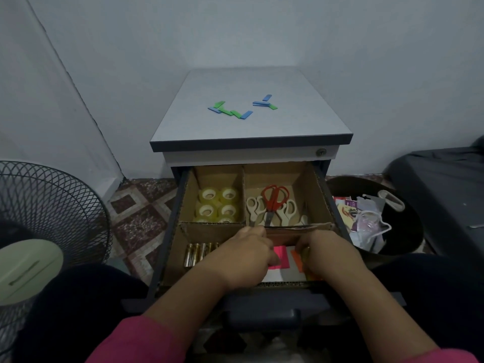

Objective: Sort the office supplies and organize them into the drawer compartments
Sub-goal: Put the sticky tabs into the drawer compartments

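Watching the head cam feed here: both hands are down in the near right compartment of the open drawer (pixel 183 203), at about 6 o'clock in frame. My read is they're squaring up the sticky tabs in there, since a pink tab (pixel 280 254) and an orange tab (pixel 297 259) show between them. The left hand (pixel 248 255) has its fingers curled down toward the pink one, and the right hand (pixel 324 254) is curled over the orange side, but the knuckles block the fingertips, so I honestly can't tell if either is pinching anything. Sorting looks well along: tape rolls (pixel 217 204) fill the 11 o'clock compartment, scissors (pixel 272 205) with red and white handles lie at 1 o'clock, and batteries (pixel 199 252) are lined up at 8 o'clock, each kind kept apart by cardboard dividers. Still unsorted, I'd say, are the green and blue tabs (pixel 241 107) loose on the cabinet top (pixel 209 132) at 12 o'clock. The front of the tab compartment is hidden under the wrists, so no count there.
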`<state>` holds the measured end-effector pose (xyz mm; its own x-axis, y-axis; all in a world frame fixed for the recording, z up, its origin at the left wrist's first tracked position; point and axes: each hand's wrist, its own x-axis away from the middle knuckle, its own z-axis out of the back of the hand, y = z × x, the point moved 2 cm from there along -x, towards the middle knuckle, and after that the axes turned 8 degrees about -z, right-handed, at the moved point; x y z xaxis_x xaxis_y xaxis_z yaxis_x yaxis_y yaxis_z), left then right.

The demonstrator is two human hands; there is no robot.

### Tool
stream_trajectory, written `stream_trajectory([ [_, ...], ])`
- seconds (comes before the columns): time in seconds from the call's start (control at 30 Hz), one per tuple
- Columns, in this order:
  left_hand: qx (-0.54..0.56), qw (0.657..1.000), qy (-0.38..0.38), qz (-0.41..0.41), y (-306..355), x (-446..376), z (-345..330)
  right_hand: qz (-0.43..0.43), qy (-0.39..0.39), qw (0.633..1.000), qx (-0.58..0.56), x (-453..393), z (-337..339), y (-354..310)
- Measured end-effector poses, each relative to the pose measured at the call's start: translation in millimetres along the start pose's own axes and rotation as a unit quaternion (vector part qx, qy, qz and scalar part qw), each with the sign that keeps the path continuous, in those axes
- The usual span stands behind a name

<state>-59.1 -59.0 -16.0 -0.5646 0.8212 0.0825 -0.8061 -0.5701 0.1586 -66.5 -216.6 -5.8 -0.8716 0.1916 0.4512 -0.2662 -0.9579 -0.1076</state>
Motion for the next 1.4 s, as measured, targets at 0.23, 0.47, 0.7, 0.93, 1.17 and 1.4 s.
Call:
stream_trajectory([
  [0.23, -0.002, 1.000, -0.007, 0.007, 1, -1, -1, 0.018, 0.042, 0.999, -0.028, 3, -4, -2],
  [0.47, -0.012, 1.000, -0.015, 0.007, 0, -1, -3, 0.023, 0.061, 0.997, -0.031, 6, -6, -5],
  [0.7, -0.010, 1.000, -0.014, 0.008, 1, -2, -3, 0.030, 0.058, 0.998, -0.020, 5, -5, -5],
  [0.93, -0.008, 1.000, -0.016, 0.005, 0, -1, -3, -0.008, 0.060, 0.998, 0.006, 0, -2, 3],
  [1.17, -0.008, 1.000, -0.016, 0.005, 0, -2, -3, -0.037, 0.070, 0.996, 0.034, 5, -7, 4],
  [1.4, -0.005, 1.000, -0.011, 0.009, 0, -1, -3, -0.047, 0.076, 0.996, 0.024, 6, -7, 4],
])
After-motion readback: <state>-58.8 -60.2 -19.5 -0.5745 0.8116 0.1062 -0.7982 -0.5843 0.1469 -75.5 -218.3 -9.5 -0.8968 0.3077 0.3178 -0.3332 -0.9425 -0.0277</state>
